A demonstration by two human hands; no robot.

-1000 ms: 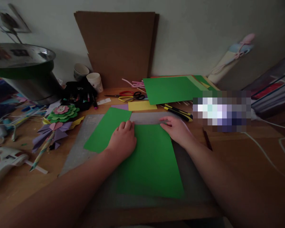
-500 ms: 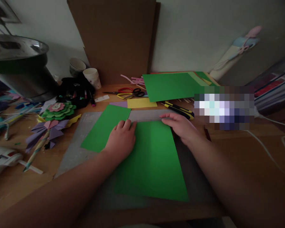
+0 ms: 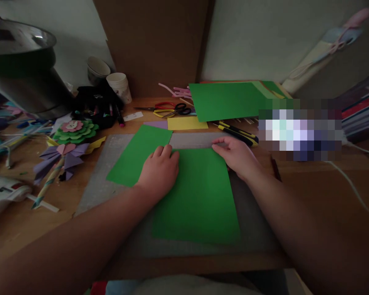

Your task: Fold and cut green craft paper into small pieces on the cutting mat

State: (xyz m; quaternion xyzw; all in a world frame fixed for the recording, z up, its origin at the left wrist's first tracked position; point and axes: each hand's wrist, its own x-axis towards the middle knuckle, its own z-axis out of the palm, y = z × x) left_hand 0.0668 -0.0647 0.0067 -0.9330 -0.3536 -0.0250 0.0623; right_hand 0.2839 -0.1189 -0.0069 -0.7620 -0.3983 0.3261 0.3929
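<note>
Head view. Sheet, green: on mat, between the hands. Left hand: fingers loosely curled, on the sheet's far left edge; grip, cannot tell. Right hand: thumb and fingers slightly parted, at far right corner; pinch, cannot tell.

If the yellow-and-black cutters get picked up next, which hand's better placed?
Right, probably. The right hand is at the front green sheet's far right corner, just below the cutters. The left hand lies over the sheet's left edge, farther away.
</note>
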